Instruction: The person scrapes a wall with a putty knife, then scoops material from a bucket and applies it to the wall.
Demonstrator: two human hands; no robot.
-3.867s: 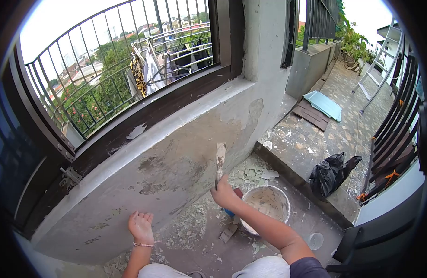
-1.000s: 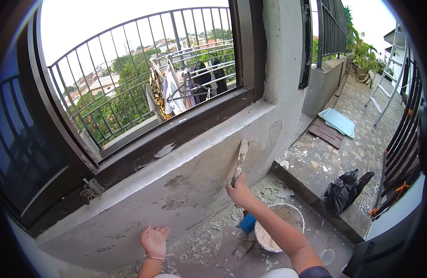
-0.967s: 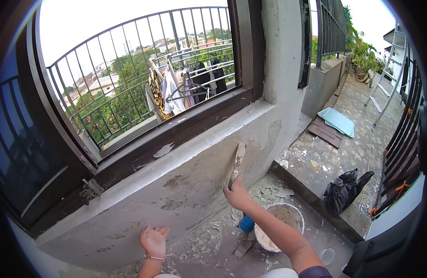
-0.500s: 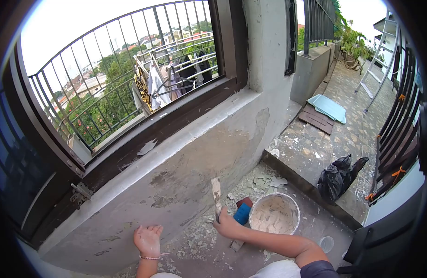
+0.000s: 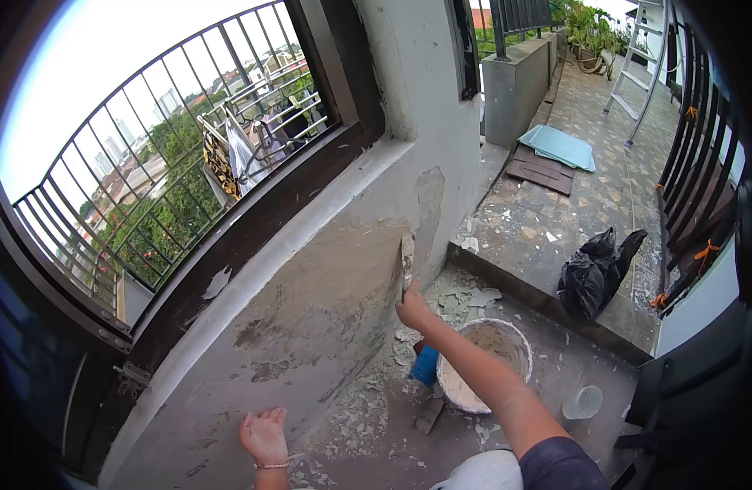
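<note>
My right hand [image 5: 413, 306] is closed around the handle of a putty knife [image 5: 407, 258], whose blade points up against the patched grey wall [image 5: 343, 269]. Below that forearm stands a white bucket [image 5: 519, 347] of pale plaster, partly covered by the arm. My left hand [image 5: 264, 437], with a beaded bracelet at the wrist, is palm up and empty near the lower wall, fingers spread a little. A blue object [image 5: 425, 365] lies beside the bucket, among paint flakes.
A black plastic bag [image 5: 592, 278] sits on the tiled step. Behind it are light blue sheets [image 5: 560, 147] on brown tiles [image 5: 539, 171] and a ladder [image 5: 637, 73]. A clear cup [image 5: 582, 403] lies right of the bucket. The window frame [image 5: 229, 253] runs along the left.
My right hand has reached forward and up with the putty knife, bringing its blade to the wall. The view has shifted. My left hand stays low by the wall.
</note>
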